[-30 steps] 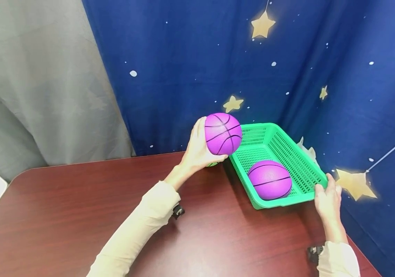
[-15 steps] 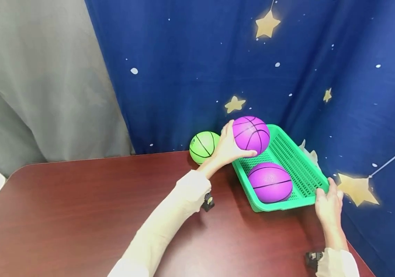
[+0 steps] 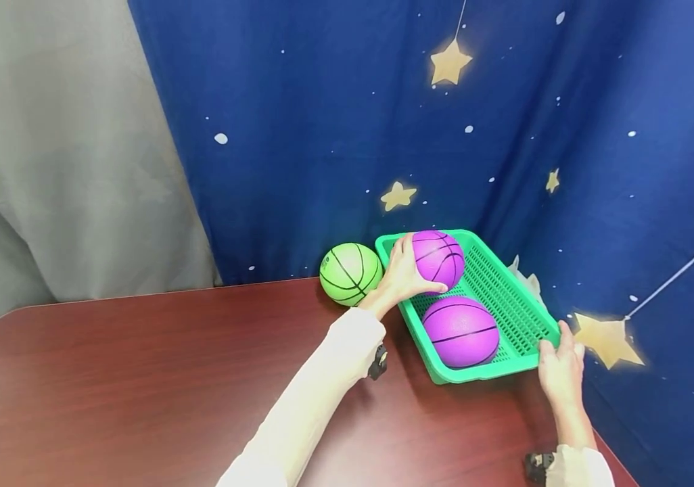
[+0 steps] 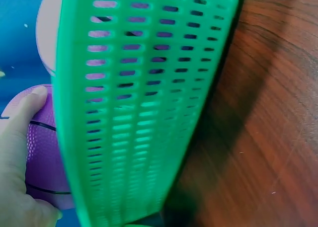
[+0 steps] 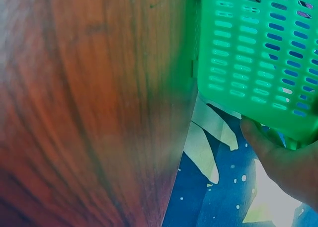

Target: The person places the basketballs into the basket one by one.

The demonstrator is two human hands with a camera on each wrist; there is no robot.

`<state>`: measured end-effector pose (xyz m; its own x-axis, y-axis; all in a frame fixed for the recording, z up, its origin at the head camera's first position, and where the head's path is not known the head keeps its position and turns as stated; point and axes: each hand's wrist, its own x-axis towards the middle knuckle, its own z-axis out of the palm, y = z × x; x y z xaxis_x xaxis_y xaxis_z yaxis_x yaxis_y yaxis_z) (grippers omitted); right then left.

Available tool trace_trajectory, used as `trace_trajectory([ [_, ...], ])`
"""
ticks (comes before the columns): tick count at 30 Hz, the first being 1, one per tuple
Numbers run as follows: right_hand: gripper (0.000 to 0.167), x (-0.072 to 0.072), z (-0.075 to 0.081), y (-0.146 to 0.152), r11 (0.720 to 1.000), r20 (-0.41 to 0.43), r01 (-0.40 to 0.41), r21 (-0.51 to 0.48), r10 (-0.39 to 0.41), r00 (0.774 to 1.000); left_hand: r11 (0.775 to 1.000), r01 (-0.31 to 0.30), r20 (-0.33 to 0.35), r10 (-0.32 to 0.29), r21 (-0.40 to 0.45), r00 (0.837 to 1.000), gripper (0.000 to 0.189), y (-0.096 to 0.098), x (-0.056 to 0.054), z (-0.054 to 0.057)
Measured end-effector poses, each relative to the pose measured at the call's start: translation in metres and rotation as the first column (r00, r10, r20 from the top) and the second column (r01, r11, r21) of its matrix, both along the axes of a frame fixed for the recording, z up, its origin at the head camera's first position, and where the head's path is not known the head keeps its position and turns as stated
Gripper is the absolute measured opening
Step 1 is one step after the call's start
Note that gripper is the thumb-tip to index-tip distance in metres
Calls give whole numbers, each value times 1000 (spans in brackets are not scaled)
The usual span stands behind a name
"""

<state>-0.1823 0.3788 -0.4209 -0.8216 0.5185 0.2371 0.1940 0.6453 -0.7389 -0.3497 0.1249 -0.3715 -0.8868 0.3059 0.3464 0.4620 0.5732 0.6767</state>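
Note:
My left hand (image 3: pixel 402 274) grips a purple ball with black basketball lines (image 3: pixel 441 260) at the back of a green slotted plastic basket (image 3: pixel 505 308). In the left wrist view, thumb and fingers curve round this held ball (image 4: pixel 47 147) behind the basket's side wall (image 4: pixel 129 122). Nearer the front of the basket lies a second purple ball (image 3: pixel 461 333). My right hand (image 3: pixel 561 368) holds the basket's front right corner, fingers over the rim. Seen from the right wrist, the thumb side of that hand (image 5: pixel 283 162) is up against the basket's corner.
A green ball with black lines (image 3: pixel 351 274) rests at the table's back edge, just left of the basket. The brown wooden table (image 3: pixel 158 379) stretches to the left. Behind it hang a blue star-patterned curtain (image 3: pixel 298 135) and a grey curtain (image 3: pixel 67 149).
My left hand has carried the purple ball rightward, then down into the basket. The green ball, mostly hidden before, has come into view. My right hand keeps hold of the basket corner.

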Motion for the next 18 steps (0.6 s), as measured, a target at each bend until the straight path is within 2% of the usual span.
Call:
trace_trajectory([
  [2,58,1,-1,-1,1000,6,-5,5,5,1000,1000,-4,-6,4,-8,1000,120,0,-2,-7],
  [4,58,1,-2,-2,1000,-2,-10,14,10,1000,999,9,-44,-10,-37,999,119,1,-3,-12],
  [7,57,3,-5,-5,1000,5,-16,21,16,1000,990,16,-87,-28,-140,996,115,1,-5,-21],
  [10,56,5,-9,-6,999,20,-25,25,24,1000,969,-6,-95,-18,-246,995,110,0,-4,-27],
  [14,57,3,-8,-4,999,16,-32,37,31,999,942,-22,-100,-12,-334,995,109,1,-5,-28],
  [18,57,1,-4,-1,999,9,-31,39,31,999,907,-38,-66,12,-420,998,110,4,-6,-23],
])
